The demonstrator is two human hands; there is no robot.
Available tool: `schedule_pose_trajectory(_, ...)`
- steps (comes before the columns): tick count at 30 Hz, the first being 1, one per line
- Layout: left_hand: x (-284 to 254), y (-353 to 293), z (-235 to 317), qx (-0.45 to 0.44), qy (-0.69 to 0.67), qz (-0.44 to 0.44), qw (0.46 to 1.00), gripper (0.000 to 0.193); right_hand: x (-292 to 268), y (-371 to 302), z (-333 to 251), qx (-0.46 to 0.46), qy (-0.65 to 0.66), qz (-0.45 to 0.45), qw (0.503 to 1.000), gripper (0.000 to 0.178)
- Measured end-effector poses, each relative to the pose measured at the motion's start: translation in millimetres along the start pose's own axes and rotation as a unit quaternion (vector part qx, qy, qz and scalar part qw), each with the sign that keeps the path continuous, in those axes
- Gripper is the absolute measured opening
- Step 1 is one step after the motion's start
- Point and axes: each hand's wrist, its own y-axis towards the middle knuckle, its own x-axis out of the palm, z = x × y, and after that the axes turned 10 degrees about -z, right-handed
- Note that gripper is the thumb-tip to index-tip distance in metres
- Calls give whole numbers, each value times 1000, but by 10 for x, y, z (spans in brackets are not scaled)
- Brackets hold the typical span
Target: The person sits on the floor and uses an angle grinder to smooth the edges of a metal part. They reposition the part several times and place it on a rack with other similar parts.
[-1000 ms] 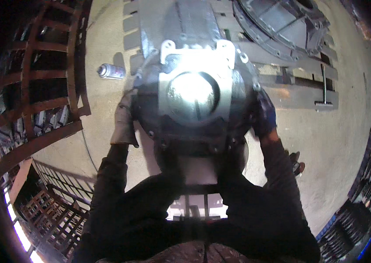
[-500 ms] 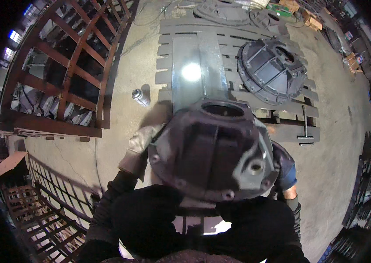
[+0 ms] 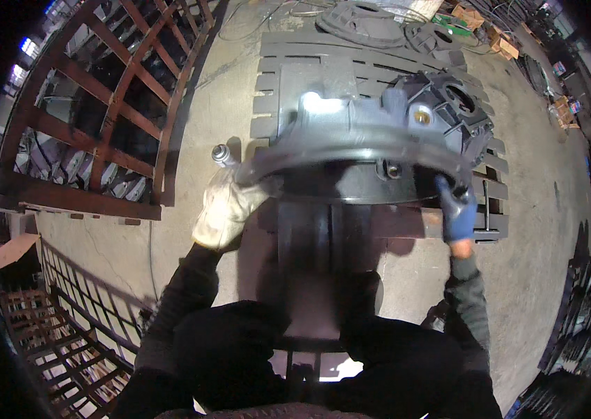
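Both of my hands hold a heavy, dark grey bell-shaped metal housing (image 3: 355,129) by its round flange. It is tilted on edge, with its hollow side toward me and its narrower side facing away. My left hand (image 3: 227,209), in a cream work glove, is closed on the left end of the rim. At the right end, my right hand (image 3: 458,213), in a blue glove, has its fingers curled round the edge. The housing stands over a slotted grey metal platform (image 3: 265,105). Just behind it and to the right rests a similar ribbed housing (image 3: 466,105), partly covered by the held one.
A spray can (image 3: 221,155) stands on the floor beyond my left hand. Brown metal crates (image 3: 110,105) with parts inside line the left. More housings (image 3: 362,26) sit at the platform's far end. Stacked dark parts (image 3: 578,307) are at the right.
The housing has moved away from my body and tipped over, so its hollow side now faces me instead of its ribbed outside. Both hands moved with it, and my arms are further extended.
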Motion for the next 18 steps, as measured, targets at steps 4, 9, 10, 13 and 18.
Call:
schedule_pose_trajectory(4, -25, 166, -121, -135, -32, -90, 986, 29, 295, 380, 198, 18, -44, 33, 998, 39)
schedule_pose_trajectory(9, 119, 176, -656, -218, -166, -65, 960, 31, 520, 215, 431, 145, -133, -47, 979, 37)
schedule_pose_trajectory(10, 157, 156, -769, -237, -181, -62, 953, 32, 557, 168, 489, 168, -160, -77, 970, 34)
schedule_pose_trajectory(13, 294, 106, -1049, -284, -226, -56, 930, 34, 634, 16, 670, 234, -55, -141, 960, 34)
schedule_pose_trajectory(18, 346, 56, -1295, -328, -270, -52, 904, 38, 464, -100, 852, 113, 49, -165, 979, 39)
